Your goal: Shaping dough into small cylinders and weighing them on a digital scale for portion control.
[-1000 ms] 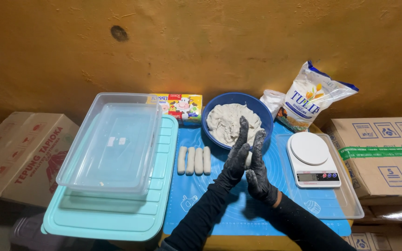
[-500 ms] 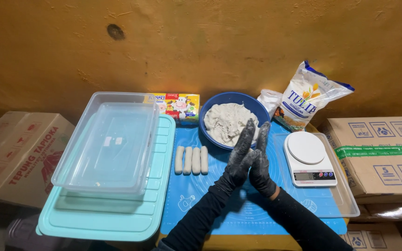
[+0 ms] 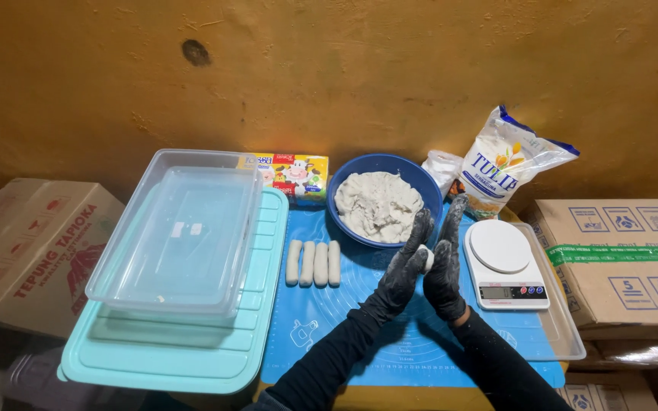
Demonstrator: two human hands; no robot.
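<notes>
Both my hands wear black gloves dusted with flour. My left hand (image 3: 401,266) and my right hand (image 3: 447,262) press palm to palm around a small white dough piece (image 3: 426,257) above the blue silicone mat (image 3: 359,320). Just behind them stands a blue bowl (image 3: 420,183) full of white dough (image 3: 378,205). Several rolled dough sticks (image 3: 314,262) lie side by side on the mat, left of my hands.
A white kitchen scale (image 3: 504,262) sits on a clear tray at right. A flour bag (image 3: 504,164) and a colourful small box (image 3: 295,173) stand by the wall. A clear container (image 3: 184,232) rests on a teal lid (image 3: 169,358). Cardboard boxes flank both sides.
My hands have kept rubbing the dough between the palms, sliding against each other; the fingers now point more toward the bowl. The view shifted slightly.
</notes>
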